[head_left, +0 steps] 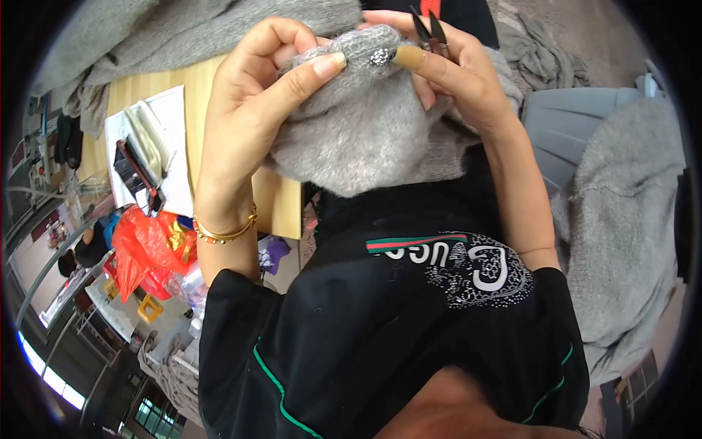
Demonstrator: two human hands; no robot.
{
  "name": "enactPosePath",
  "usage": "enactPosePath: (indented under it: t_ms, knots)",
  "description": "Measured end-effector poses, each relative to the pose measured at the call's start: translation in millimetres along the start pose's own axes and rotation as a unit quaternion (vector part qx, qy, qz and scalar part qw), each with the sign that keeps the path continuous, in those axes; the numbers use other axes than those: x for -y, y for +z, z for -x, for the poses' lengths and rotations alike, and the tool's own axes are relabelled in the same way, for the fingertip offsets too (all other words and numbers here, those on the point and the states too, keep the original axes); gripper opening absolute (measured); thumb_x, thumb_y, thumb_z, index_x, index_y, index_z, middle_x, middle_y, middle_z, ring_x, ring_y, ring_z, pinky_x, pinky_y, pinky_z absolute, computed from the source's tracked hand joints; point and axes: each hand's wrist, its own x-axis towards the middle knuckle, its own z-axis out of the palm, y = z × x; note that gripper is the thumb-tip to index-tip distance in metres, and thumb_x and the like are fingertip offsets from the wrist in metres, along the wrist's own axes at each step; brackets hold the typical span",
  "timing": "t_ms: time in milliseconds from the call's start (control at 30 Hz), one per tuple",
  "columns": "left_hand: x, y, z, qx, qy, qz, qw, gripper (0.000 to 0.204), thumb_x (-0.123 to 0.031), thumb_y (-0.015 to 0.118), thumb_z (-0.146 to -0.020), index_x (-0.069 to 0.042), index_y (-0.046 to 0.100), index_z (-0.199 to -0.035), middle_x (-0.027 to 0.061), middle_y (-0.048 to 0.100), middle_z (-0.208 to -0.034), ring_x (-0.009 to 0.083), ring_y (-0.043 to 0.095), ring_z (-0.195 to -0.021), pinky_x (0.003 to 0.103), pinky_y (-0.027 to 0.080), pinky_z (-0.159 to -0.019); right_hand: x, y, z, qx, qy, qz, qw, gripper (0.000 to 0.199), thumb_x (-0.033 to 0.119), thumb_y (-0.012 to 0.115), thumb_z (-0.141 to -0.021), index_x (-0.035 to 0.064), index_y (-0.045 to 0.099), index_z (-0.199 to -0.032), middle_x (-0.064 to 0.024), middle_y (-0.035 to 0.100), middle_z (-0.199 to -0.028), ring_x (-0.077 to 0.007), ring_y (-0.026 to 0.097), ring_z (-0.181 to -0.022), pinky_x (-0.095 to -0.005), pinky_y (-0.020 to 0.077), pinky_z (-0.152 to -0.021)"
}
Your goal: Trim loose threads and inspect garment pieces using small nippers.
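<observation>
Grey knit [351,139] sits pinched in our left grip [252,95] and right grip [468,77], likely keeping its sparkly ornament [380,56] exposed; our right also holds snips [421,28].

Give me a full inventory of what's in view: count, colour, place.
Held knit: 1, grey, between both hands
Sparkly ornament: 1, silvery and dark, on the held knit
Snips: 1, dark, at the right hand
Knit heap: count unclear, grey, upper left
Table: 1, pale wood, left
Paper: white, on the table, count unclear
Red bag: 1, red, lower left of the table
Chair: 1, blue-grey, right
Draped knit: 1, grey, far right
Background clutter: mixed, far left, too small to count
Shirt: 1, black, on the person
Bracelets: apparently 2, gold and orange, left wrist
Left hand: 1, on the held knit
Right hand: 1, on the held knit, thumb covered in yellow
</observation>
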Motion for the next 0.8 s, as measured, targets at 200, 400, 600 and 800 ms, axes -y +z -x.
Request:
enactPosePath:
  t_ms: [200, 400, 600, 800]
  knots:
    - [11, 12, -11, 0.018, -0.057, 0.046, 0.997, 0.011, -0.009, 0.065, -0.095, -0.005, 0.06, -0.104, -0.0009, 0.064, -0.096, 0.0037, 0.057, -0.089, 0.018, 0.043, -0.08, 0, -27, 25, -0.009, 0.08, -0.035, 0.996, 0.029, 0.014, 0.066, -0.093, -0.0017, 0.065, -0.118, 0.0016, 0.064, -0.076, -0.0003, 0.04, -0.044, -0.0167, 0.029, -0.041]
    - [22, 9, -11, 0.031, -0.052, -0.003, 0.998, 0.02, -0.02, 0.06, -0.1, -0.002, 0.064, -0.107, -0.0014, 0.065, -0.095, 0.0025, 0.057, -0.09, 0.018, 0.044, -0.081, -12, -38, 38, -0.076, 0.059, -0.092, 0.991, 0.024, 0.012, 0.062, -0.097, -0.0029, 0.066, -0.116, 0.0006, 0.065, -0.079, 0.0, 0.037, -0.046, -0.0153, 0.0269, -0.043]
    - [19, -8, -9, 0.042, -0.089, -0.05, 0.994, 0.026, -0.023, 0.053, -0.102, -0.003, 0.066, -0.113, 0.0013, 0.066, -0.107, 0.0074, 0.059, -0.101, 0.021, 0.042, -0.092, -21, -54, 44, -0.105, 0.05, -0.138, 0.984, 0.027, 0.013, 0.062, -0.098, -0.0043, 0.064, -0.118, -0.0001, 0.065, -0.08, -0.0011, 0.038, -0.046, -0.0163, 0.0266, -0.045]
    - [25, -16, -8, 0.036, -0.055, -0.068, 0.996, 0.028, -0.023, 0.057, -0.1, -0.003, 0.067, -0.116, 0.003, 0.069, -0.108, 0.0093, 0.062, -0.103, 0.022, 0.044, -0.093, -25, -57, 45, -0.113, 0.046, -0.137, 0.983, 0.033, 0.015, 0.063, -0.097, -0.0061, 0.061, -0.122, -0.0016, 0.064, -0.083, -0.002, 0.037, -0.046, -0.0172, 0.0266, -0.044]
